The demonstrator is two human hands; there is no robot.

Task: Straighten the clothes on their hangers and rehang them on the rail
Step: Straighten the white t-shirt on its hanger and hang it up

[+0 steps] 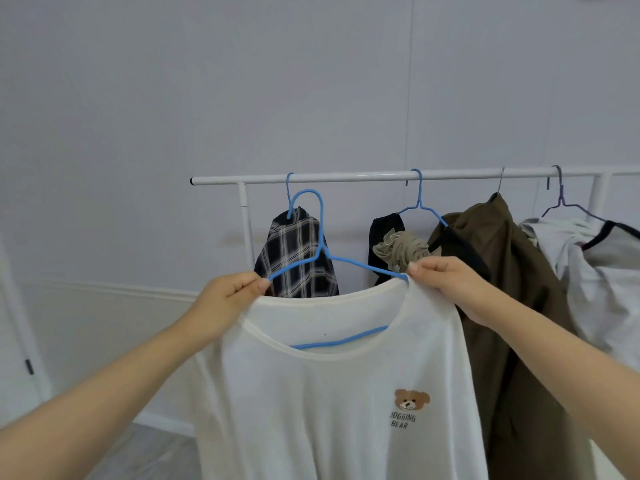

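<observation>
I hold a white T-shirt (329, 410) with a small bear print on a blue hanger (320, 233), in front of and below the white rail (346, 177). My left hand (228, 299) pinches the shirt's left shoulder at the hanger's arm. My right hand (446, 282) pinches the right shoulder at the other arm. The hanger's hook is free, off the rail. On the rail hang a plaid shirt (294, 258), a black garment (384, 237) with a crumpled beige piece, an olive coat (512, 306) and a white garment (602, 278).
The rail's left end (192, 181) juts past its upright post (247, 230). A plain grey wall stands behind. There is a gap on the rail between the plaid shirt's hanger and the black garment's hanger. The floor shows at lower left.
</observation>
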